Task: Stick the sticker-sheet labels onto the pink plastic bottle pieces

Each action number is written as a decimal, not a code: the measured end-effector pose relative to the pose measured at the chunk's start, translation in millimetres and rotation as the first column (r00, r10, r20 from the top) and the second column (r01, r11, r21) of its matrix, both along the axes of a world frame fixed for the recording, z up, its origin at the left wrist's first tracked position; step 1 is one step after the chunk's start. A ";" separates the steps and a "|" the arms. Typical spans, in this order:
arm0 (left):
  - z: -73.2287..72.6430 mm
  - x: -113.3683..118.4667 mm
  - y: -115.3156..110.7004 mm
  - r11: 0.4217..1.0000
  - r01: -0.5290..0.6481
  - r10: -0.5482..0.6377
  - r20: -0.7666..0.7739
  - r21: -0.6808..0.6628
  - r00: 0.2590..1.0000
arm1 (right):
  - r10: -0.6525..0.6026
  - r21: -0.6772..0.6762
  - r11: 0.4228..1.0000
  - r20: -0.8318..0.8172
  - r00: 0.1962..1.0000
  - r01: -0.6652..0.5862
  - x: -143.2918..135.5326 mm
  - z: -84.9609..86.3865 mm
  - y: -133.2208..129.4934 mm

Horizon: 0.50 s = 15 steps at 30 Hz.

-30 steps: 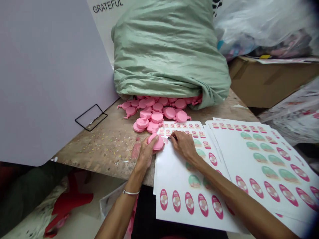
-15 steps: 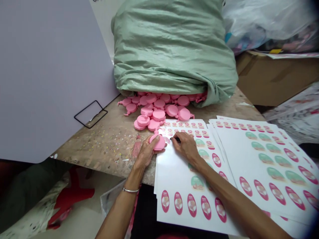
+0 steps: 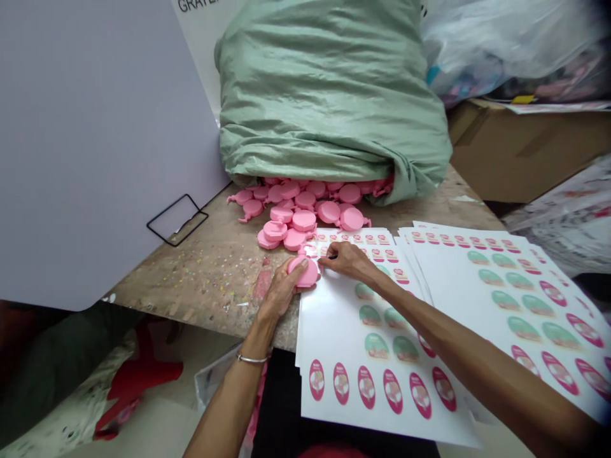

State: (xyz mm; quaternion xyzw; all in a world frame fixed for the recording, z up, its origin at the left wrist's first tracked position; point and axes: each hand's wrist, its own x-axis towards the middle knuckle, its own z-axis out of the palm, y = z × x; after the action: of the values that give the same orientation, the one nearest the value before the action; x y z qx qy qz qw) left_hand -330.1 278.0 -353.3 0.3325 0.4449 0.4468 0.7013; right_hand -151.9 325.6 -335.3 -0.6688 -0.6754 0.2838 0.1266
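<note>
My left hand point(image 3: 281, 287) is closed around a pink round plastic piece point(image 3: 303, 272), thumb on its flat face, with the narrow end pointing away from me. Just right of it, my right hand point(image 3: 347, 259) has its fingers pinched together close to the piece's edge. A small dark thing shows at those fingertips, too little of it visible to name. Under my right hand and forearm lies a stack of white sticker sheets point(image 3: 334, 324) printed with pink ovals, green domes and small labels. More pink round pieces point(image 3: 304, 221) are heaped just beyond my hands.
A large green sack point(image 3: 329, 89) stands at the back, pink pieces at its mouth. Another pile of sticker sheets point(image 3: 458, 286) lies to the right. A grey panel point(image 3: 105, 140) borders the left, with a black wire frame point(image 3: 177, 220). A cardboard box point(image 3: 529, 152) sits behind, right.
My right hand has shifted left and slightly away from me, closer to the pink piece. My left hand keeps its grip in nearly the same place.
</note>
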 end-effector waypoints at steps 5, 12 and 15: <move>13.0 6.3 -27.1 0.995 -0.096 0.096 0.063 0.011 0.993 | 0.005 -0.060 0.998 -0.076 0.997 -0.009 3.0 -1.5 7.8; 9.8 9.8 -50.1 0.999 0.044 -0.045 -0.041 -0.029 0.998 | -0.003 -0.142 0.989 -0.237 0.971 -0.032 5.8 -2.4 19.6; 5.4 10.4 -47.5 0.999 0.049 -0.050 -0.040 -0.015 0.998 | 0.007 -0.162 0.984 -0.393 0.919 -0.077 10.0 10.1 24.2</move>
State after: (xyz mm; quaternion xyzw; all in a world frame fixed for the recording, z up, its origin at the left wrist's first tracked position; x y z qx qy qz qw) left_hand -319.7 230.4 -347.9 0.3475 0.4534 0.4195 0.7055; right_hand -141.8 349.8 -325.3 -0.5925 -0.6232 0.4723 0.1936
